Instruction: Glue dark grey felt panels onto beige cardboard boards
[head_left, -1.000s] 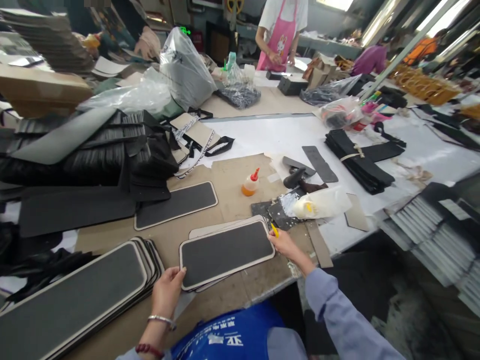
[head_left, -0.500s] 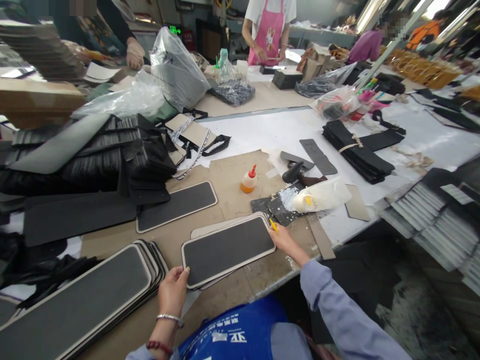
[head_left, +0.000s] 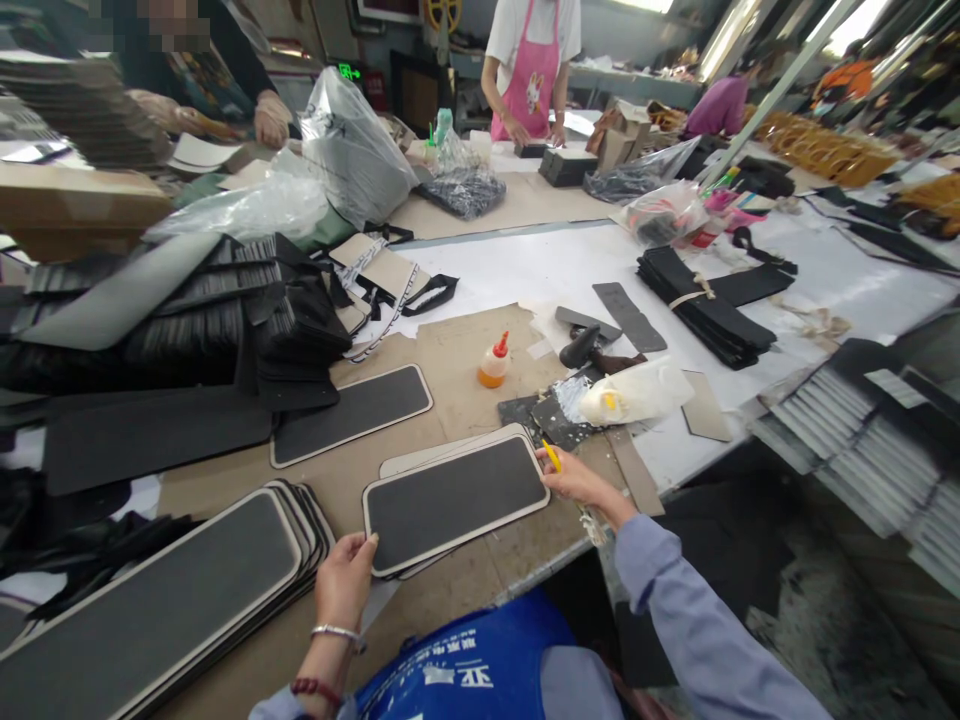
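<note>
Squaring top panel (head_left: 456, 495) on its stack, lower centre | left hand (head_left: 343, 580) pinches near corner | right hand (head_left: 576, 480) grips yellow tool (head_left: 551, 456), steadying far edge | next likely: edges flush.

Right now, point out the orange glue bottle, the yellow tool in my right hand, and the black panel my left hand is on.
orange glue bottle (head_left: 493, 366): head view, on its body.
yellow tool (head_left: 551, 456): head view, on its shaft.
black panel (head_left: 454, 490): head view, on its dark centre.
</note>
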